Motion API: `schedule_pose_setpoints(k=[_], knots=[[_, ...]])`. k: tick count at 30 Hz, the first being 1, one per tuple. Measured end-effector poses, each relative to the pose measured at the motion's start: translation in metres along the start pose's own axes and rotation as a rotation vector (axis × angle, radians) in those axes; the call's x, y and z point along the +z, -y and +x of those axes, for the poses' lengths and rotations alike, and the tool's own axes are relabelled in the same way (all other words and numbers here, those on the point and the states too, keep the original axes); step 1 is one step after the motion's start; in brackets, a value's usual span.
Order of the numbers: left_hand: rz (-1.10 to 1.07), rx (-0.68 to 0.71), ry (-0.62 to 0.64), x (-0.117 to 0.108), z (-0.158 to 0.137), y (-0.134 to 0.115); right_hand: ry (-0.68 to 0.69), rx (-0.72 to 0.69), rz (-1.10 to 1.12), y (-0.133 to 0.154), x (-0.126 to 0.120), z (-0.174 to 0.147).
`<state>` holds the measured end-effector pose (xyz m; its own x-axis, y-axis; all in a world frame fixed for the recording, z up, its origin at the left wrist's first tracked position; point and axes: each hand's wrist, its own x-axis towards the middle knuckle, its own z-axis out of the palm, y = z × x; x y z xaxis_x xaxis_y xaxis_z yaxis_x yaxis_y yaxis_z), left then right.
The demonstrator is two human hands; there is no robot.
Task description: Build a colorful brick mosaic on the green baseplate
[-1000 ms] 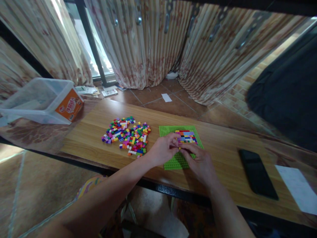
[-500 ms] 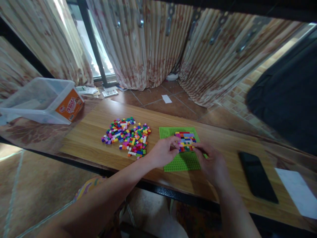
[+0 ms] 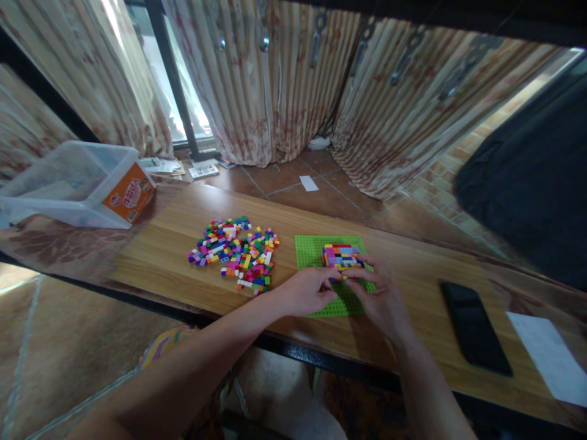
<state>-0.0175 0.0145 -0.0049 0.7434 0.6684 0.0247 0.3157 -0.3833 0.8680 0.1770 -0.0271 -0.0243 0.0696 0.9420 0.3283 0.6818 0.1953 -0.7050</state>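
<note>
**Both hands meet at the brick block's 6 o'clock edge**

The colourful brick block (image 3: pixel 342 252) sits on the green board (image 3: pixel 306 247), its rows and apparent long axis running from 9 to 3 o'clock. It lies toward 1 o'clock from the fingers of the left hand (image 3: pixel 308 290) and 11 o'clock from those of the right hand (image 3: pixel 383 299). The right looks nearer, one finger reaching along the block's 3 o'clock side. Whether either hand's fingers pinch a brick, I cannot tell. Loose bricks (image 3: pixel 247 261) lie toward 9 o'clock.

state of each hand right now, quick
Left hand: curled at the multicoloured rectangular plastic-brick build; grip unclear.
Right hand: half-curled at the same build; grip unclear.
</note>
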Motion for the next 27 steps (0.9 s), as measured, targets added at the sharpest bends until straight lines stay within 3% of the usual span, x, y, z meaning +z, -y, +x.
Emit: schedule_pose_setpoints(k=[8, 16, 27], knots=[[0.006, -0.004, 0.013, 0.004, 0.0, 0.001, -0.069, 0.113, 0.032, -0.007, 0.004, -0.001], [0.023, -0.015, 0.024, 0.004, 0.0, -0.001, -0.04, 0.223, 0.194, -0.013, 0.004, 0.001], [0.057, -0.029, 0.03, 0.002, -0.001, -0.006, -0.092, 0.277, 0.224, -0.006, 0.01, 0.004]])
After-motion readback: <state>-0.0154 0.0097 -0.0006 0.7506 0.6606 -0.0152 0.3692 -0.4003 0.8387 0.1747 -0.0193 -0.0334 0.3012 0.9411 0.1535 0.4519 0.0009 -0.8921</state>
